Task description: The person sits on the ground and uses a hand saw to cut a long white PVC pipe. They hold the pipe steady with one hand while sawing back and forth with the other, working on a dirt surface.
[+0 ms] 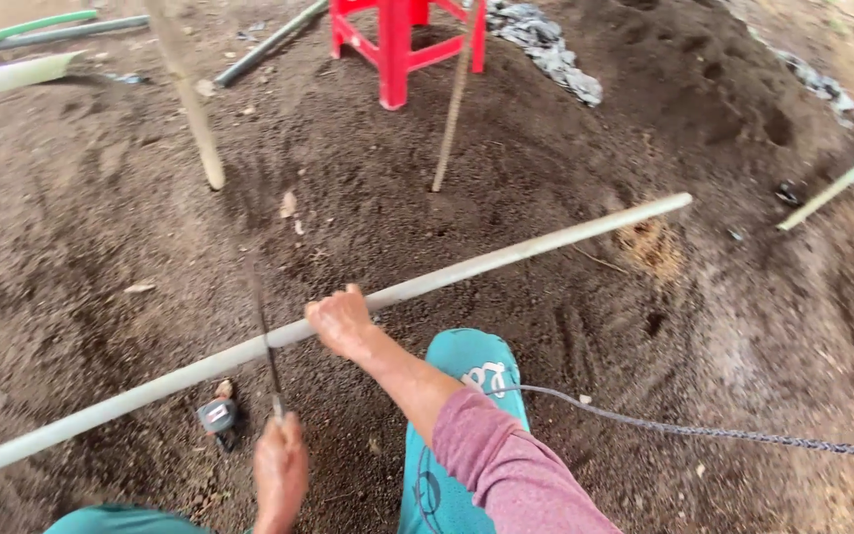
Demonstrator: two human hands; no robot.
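While the right hand grips the pale pipe, the left hand clasps a saw blade

matt plastic pipe, thin metal blade

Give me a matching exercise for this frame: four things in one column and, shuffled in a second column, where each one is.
Things:
1. red stool
2. long pale pipe
3. thin blade
4. grey rope

Places:
A. held in the left hand, set across the pipe
B. runs over the soil to the right edge of the picture
C. stands on the soil at the top of the picture
D. gripped by the right hand, lying slantwise across the picture

Pairs: 1-C, 2-D, 3-A, 4-B
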